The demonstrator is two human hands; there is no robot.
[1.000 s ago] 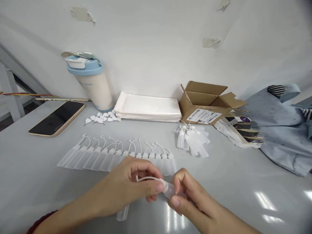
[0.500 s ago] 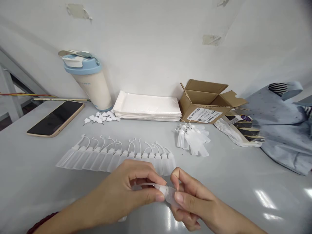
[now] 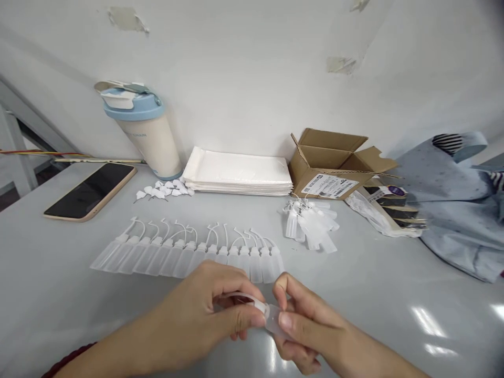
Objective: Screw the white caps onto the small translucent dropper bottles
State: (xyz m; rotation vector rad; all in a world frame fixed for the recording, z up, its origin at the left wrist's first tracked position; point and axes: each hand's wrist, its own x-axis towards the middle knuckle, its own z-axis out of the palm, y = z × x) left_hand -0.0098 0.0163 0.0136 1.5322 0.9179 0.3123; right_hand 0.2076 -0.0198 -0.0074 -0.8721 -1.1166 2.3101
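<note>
A small translucent plastic bottle with a white cap and a thin strap is held between both hands near the front of the table. My left hand pinches the cap end with thumb and fingers, the strap curving under its index finger. The bottle's body is gripped by my right hand, its thumb on top. Just beyond my hands lies a row of several similar bottles, side by side, their straps pointing away. Farther right is a loose pile of such bottles.
Behind the row are small white pieces, a stack of white envelopes and an open cardboard box. A phone and a tumbler stand left. Plastic packets and blue fabric lie right.
Both hands have shifted very slightly left with the bottle. More of my left hand's lower fingers now shows beneath its thumb. Both grips persist.
</note>
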